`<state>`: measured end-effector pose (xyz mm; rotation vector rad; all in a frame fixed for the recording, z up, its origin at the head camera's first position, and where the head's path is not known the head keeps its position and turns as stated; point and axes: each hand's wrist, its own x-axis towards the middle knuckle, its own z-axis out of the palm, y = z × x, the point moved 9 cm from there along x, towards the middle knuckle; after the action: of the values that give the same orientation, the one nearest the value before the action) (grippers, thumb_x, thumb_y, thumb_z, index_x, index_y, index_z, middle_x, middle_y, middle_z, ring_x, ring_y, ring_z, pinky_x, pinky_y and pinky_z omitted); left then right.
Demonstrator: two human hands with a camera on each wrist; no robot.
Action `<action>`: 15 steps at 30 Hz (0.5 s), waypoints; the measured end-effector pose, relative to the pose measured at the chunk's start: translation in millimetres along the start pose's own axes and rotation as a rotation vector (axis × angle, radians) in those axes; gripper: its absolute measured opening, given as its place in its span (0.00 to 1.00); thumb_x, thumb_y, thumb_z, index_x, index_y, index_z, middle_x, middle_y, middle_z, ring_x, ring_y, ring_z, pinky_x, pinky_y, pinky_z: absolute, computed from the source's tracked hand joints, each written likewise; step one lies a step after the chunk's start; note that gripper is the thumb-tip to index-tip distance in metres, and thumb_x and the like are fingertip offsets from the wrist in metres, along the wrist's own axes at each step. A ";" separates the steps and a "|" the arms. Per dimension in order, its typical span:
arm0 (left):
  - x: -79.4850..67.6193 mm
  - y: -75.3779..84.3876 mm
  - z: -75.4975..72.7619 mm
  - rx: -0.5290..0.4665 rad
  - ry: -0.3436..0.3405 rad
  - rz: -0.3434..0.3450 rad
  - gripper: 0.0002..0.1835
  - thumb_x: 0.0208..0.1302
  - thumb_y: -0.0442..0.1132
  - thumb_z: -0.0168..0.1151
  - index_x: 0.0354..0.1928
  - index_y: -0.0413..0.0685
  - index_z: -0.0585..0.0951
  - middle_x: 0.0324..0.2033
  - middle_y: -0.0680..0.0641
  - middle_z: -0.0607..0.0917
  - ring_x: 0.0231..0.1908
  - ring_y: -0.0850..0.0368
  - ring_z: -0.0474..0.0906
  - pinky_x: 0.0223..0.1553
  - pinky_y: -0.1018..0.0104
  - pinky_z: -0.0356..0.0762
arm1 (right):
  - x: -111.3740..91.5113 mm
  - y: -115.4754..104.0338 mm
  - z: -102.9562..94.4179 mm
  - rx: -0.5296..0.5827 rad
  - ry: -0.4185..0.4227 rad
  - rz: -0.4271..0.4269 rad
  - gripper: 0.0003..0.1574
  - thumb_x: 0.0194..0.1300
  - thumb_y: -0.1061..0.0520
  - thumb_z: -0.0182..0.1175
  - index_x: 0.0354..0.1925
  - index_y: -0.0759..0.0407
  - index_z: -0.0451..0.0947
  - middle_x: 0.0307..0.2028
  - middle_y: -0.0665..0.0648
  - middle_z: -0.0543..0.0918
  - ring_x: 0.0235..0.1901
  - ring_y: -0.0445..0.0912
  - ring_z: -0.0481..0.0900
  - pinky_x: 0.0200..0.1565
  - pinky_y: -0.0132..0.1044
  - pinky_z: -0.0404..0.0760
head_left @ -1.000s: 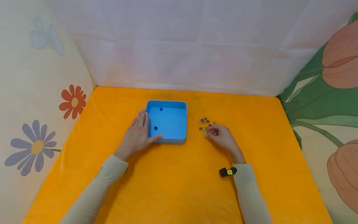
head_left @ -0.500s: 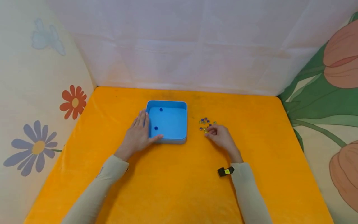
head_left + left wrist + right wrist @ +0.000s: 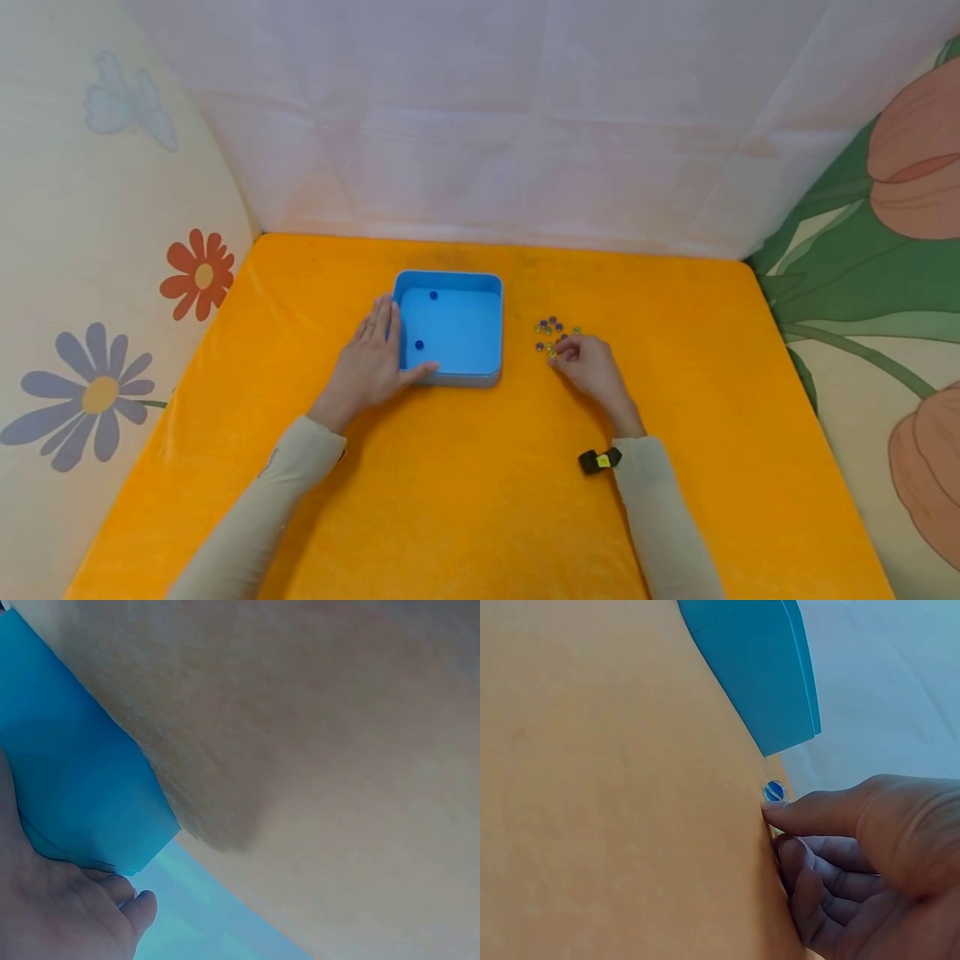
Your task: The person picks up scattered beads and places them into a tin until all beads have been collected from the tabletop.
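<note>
A square blue box (image 3: pixel 450 325) with low walls stands on the orange cloth. Two dark blue marbles lie apart inside it, one marble (image 3: pixel 419 345) near the front left and another marble (image 3: pixel 433 295) towards the back. My left hand (image 3: pixel 365 367) rests against the box's left wall with straight fingers, its thumb along the front rim. To the right of the box lies a loose group of blue and yellowish marbles (image 3: pixel 547 331). There my right hand (image 3: pixel 592 367) has thumb and curled fingers on a yellowish marble (image 3: pixel 552 353), mostly hidden. A blue-swirled marble (image 3: pixel 774 791) lies just beyond the thumb tip.
The orange cloth (image 3: pixel 465 500) covers the tabletop. A pale curtain (image 3: pixel 480 125) hangs behind it, and flower-printed cloth stands at both sides. A black strap piece with a yellow patch (image 3: pixel 598 461) sits at the right sleeve cuff.
My right forearm has shifted slightly left while the fingertips stay at the same marble. The left hand, the box and its two marbles keep their places.
</note>
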<state>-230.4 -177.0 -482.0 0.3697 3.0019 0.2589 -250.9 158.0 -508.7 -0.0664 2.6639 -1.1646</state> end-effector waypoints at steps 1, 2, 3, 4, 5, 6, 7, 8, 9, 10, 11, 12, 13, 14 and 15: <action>-0.1 0.1 0.1 0.000 0.000 0.001 0.66 0.65 0.78 0.54 0.82 0.30 0.45 0.84 0.31 0.44 0.84 0.32 0.44 0.82 0.39 0.51 | -0.3 0.0 0.3 -0.002 0.001 0.004 0.15 0.69 0.52 0.72 0.47 0.62 0.87 0.39 0.60 0.89 0.36 0.49 0.84 0.43 0.45 0.85; -0.2 0.0 0.3 -0.001 0.000 0.000 0.66 0.65 0.78 0.54 0.82 0.30 0.45 0.84 0.31 0.44 0.84 0.32 0.44 0.82 0.39 0.51 | -0.4 -0.1 0.5 -0.006 0.002 0.007 0.15 0.69 0.52 0.71 0.47 0.61 0.87 0.40 0.60 0.89 0.36 0.49 0.84 0.43 0.44 0.85; -0.4 0.0 0.2 -0.001 0.002 0.000 0.66 0.65 0.78 0.55 0.82 0.30 0.46 0.84 0.31 0.44 0.84 0.32 0.44 0.82 0.39 0.51 | -0.3 -0.4 0.6 -0.009 0.005 0.009 0.15 0.69 0.52 0.71 0.47 0.61 0.87 0.40 0.60 0.89 0.36 0.49 0.84 0.43 0.44 0.85; -0.7 0.2 0.0 -0.002 0.003 -0.001 0.66 0.65 0.78 0.55 0.82 0.30 0.46 0.84 0.31 0.44 0.84 0.32 0.44 0.82 0.39 0.51 | -0.3 -0.8 0.6 -0.011 0.006 0.011 0.15 0.69 0.52 0.71 0.46 0.61 0.87 0.39 0.60 0.89 0.36 0.49 0.84 0.43 0.44 0.85; -1.0 0.4 -0.2 -0.002 0.002 0.000 0.66 0.65 0.78 0.55 0.82 0.30 0.46 0.84 0.31 0.44 0.84 0.33 0.44 0.82 0.39 0.51 | -0.2 -1.0 0.4 -0.015 0.008 0.014 0.14 0.70 0.52 0.71 0.46 0.61 0.87 0.39 0.60 0.89 0.36 0.49 0.83 0.43 0.44 0.84; -1.3 0.7 -0.3 -0.002 0.003 0.000 0.66 0.65 0.78 0.55 0.82 0.31 0.46 0.84 0.31 0.44 0.84 0.33 0.44 0.82 0.40 0.51 | -0.1 -1.6 0.2 -0.017 0.008 0.013 0.14 0.70 0.52 0.71 0.46 0.62 0.87 0.39 0.60 0.89 0.36 0.49 0.83 0.42 0.44 0.84; -1.5 0.9 -0.4 -0.001 0.002 0.000 0.66 0.65 0.78 0.55 0.82 0.30 0.45 0.84 0.31 0.44 0.84 0.33 0.44 0.82 0.40 0.51 | 0.0 -2.0 0.1 -0.017 0.009 0.015 0.14 0.70 0.53 0.71 0.46 0.62 0.87 0.39 0.60 0.89 0.36 0.49 0.83 0.42 0.44 0.84; -1.5 0.8 -0.4 -0.001 0.001 0.000 0.66 0.65 0.78 0.55 0.82 0.31 0.45 0.84 0.31 0.44 0.84 0.33 0.44 0.82 0.40 0.50 | 0.1 -2.4 0.0 -0.017 0.009 0.015 0.13 0.70 0.53 0.70 0.45 0.62 0.87 0.38 0.60 0.89 0.35 0.49 0.83 0.42 0.44 0.84; -1.6 0.9 -0.3 0.001 -0.001 -0.001 0.67 0.65 0.78 0.55 0.82 0.31 0.45 0.84 0.31 0.44 0.84 0.33 0.43 0.82 0.40 0.50 | 0.1 -2.6 0.0 -0.017 0.009 0.015 0.13 0.70 0.53 0.70 0.45 0.63 0.87 0.38 0.60 0.88 0.35 0.49 0.82 0.41 0.43 0.84; -1.5 0.9 0.0 0.004 -0.003 -0.001 0.67 0.65 0.78 0.55 0.83 0.31 0.44 0.84 0.31 0.43 0.84 0.33 0.43 0.83 0.40 0.50 | 0.2 -3.0 0.0 -0.020 0.008 0.014 0.13 0.71 0.54 0.70 0.45 0.63 0.87 0.38 0.60 0.88 0.35 0.49 0.82 0.41 0.43 0.83; -1.3 0.8 0.3 0.006 -0.005 -0.002 0.67 0.65 0.78 0.54 0.83 0.31 0.44 0.84 0.31 0.43 0.84 0.33 0.43 0.83 0.40 0.49 | 0.2 -3.0 0.2 -0.020 0.007 0.014 0.13 0.71 0.54 0.70 0.45 0.63 0.86 0.38 0.60 0.88 0.35 0.49 0.82 0.41 0.42 0.83; -1.1 0.7 0.4 0.006 -0.005 -0.002 0.67 0.65 0.78 0.55 0.83 0.31 0.44 0.84 0.31 0.43 0.84 0.33 0.43 0.83 0.40 0.49 | 0.3 -3.0 0.4 -0.020 0.005 0.013 0.13 0.71 0.54 0.69 0.45 0.63 0.86 0.37 0.60 0.88 0.34 0.49 0.81 0.41 0.42 0.82; -0.9 0.5 0.5 0.007 -0.005 -0.002 0.67 0.65 0.78 0.54 0.83 0.31 0.44 0.84 0.31 0.43 0.84 0.33 0.43 0.83 0.41 0.49 | 0.4 -2.7 0.8 -0.020 0.005 0.014 0.12 0.71 0.54 0.69 0.45 0.63 0.86 0.37 0.60 0.88 0.34 0.49 0.81 0.40 0.41 0.82; -0.8 0.3 0.7 0.007 -0.004 -0.002 0.67 0.65 0.78 0.55 0.83 0.31 0.44 0.84 0.31 0.43 0.84 0.33 0.43 0.83 0.41 0.49 | 0.5 -2.7 1.0 -0.021 0.004 0.012 0.12 0.72 0.54 0.69 0.45 0.63 0.86 0.37 0.60 0.87 0.34 0.49 0.81 0.40 0.41 0.81; -0.5 0.2 0.7 0.009 -0.001 -0.003 0.67 0.64 0.79 0.54 0.83 0.31 0.44 0.84 0.31 0.43 0.84 0.33 0.43 0.83 0.41 0.50 | 0.5 -2.8 1.5 -0.022 0.001 0.009 0.12 0.72 0.54 0.68 0.45 0.64 0.86 0.37 0.60 0.87 0.34 0.49 0.80 0.40 0.40 0.81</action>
<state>-229.8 -176.9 -482.5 0.3659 3.0030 0.2454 -251.1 154.9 -507.7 -0.0571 2.6752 -1.1335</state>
